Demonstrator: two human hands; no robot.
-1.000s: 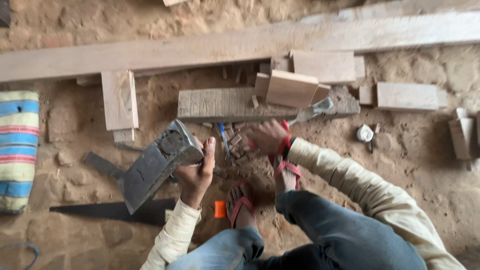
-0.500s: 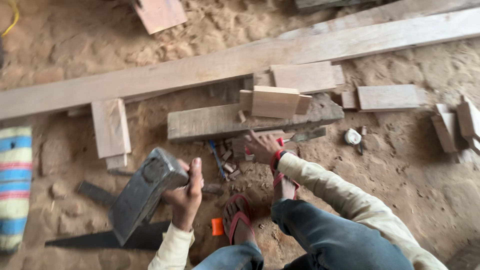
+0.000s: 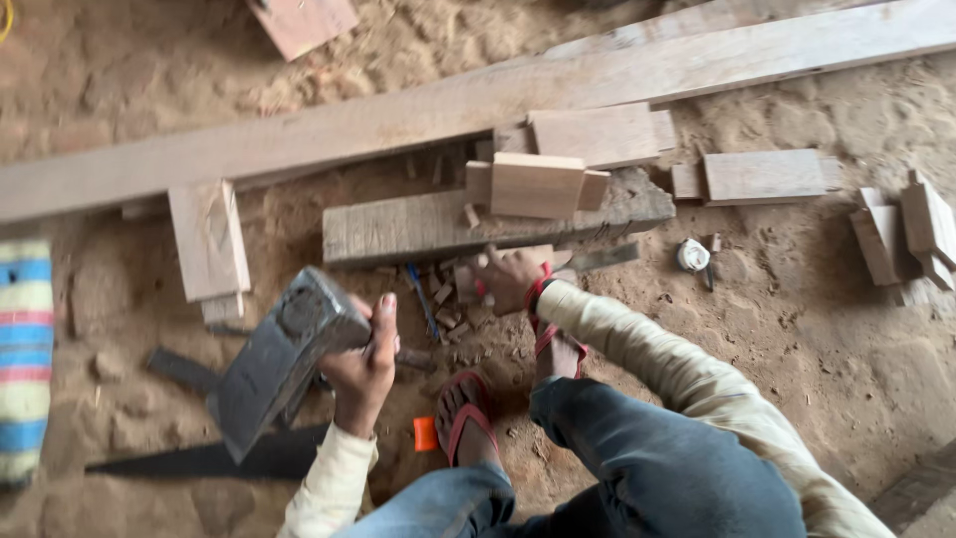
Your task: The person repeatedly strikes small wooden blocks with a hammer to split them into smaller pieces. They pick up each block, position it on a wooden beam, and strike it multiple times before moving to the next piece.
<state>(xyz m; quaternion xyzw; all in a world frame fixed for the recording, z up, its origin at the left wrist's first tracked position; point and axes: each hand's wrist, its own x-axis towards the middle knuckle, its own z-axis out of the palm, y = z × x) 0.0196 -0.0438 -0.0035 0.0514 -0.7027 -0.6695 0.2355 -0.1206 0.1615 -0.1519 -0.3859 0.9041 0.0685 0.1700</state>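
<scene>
From the head cam, your left hand (image 3: 363, 364) is clamped around the handle of a heavy grey axe head (image 3: 277, 361), blade slanting down to the left. Your right hand (image 3: 513, 279) is closer to the work: it's curled on something small I can't make out, right against the near edge of the weathered plank (image 3: 418, 227), which runs left-right ahead of you. No containers here, just wood chips (image 3: 448, 299) between your hands.

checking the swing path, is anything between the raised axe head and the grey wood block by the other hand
Nothing visible does. The axe head is raised in the left hand; only sandy ground and small wood chips lie between it and the grey block. The right hand rests at the block's near edge.
</scene>
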